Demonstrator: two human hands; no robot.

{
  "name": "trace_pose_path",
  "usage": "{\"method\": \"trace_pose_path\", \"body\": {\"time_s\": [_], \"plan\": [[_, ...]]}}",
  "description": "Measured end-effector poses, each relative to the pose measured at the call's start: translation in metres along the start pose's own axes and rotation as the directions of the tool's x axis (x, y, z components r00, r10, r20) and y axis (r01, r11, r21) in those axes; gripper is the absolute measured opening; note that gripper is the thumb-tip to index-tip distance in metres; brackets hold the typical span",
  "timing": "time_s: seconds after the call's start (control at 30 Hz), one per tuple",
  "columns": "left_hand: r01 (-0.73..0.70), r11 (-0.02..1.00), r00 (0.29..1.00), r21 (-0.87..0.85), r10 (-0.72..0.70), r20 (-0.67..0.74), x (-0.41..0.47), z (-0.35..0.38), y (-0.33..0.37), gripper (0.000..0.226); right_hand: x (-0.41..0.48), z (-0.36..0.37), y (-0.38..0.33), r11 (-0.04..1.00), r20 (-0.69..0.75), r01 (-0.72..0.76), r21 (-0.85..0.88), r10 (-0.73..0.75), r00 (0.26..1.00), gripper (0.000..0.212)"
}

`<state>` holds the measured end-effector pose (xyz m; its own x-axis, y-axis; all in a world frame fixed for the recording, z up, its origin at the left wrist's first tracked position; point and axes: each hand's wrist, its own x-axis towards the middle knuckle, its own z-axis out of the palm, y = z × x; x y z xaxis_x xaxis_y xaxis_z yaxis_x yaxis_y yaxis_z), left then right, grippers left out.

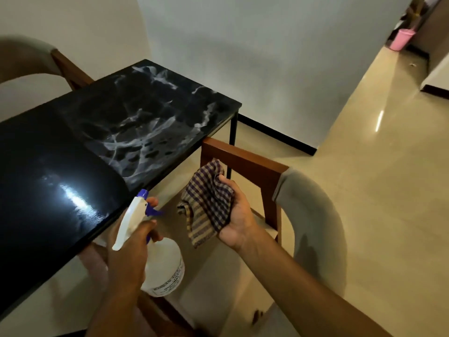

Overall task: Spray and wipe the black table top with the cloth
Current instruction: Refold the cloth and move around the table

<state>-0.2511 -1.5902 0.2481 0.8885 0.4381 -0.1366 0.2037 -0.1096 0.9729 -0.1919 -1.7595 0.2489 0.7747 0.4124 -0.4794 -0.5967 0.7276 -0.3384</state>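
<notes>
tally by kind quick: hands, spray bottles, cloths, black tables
hands: 2 (left hand, right hand)
spray bottle: 1
cloth: 1
table: 1
total: 5
</notes>
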Motion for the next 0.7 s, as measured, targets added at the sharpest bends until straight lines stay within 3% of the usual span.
{"method": "trace_pose_path", "body": {"time_s": [0.27, 0.43, 0.57, 0.7], "plan": [[0.069, 0.997, 0.992, -0.044, -0.074, -0.103, -0.007, 0.100, 0.029, 0.043, 0.016, -0.036, -0.091, 0.994, 0.039, -0.102, 0.031, 0.100, 0.994, 0.043], [0.112, 0.993, 0.985, -0.028, -0.115, -0.126, -0.008, 0.131, 0.040, 0.028, 0.020, -0.044, -0.117, 0.995, 0.071, -0.097, 0.025, 0.095, 0.993, 0.043], [0.235, 0.966, 0.960, -0.110, -0.248, -0.128, 0.002, 0.153, 0.038, 0.054, 0.029, -0.052, -0.138, 0.997, 0.078, -0.075, -0.017, 0.076, 0.994, 0.041], [0.253, 0.957, 0.948, -0.139, -0.274, -0.164, 0.016, 0.190, 0.047, 0.037, 0.051, -0.063, -0.172, 0.992, 0.074, -0.119, -0.032, 0.121, 0.990, 0.041]]}}
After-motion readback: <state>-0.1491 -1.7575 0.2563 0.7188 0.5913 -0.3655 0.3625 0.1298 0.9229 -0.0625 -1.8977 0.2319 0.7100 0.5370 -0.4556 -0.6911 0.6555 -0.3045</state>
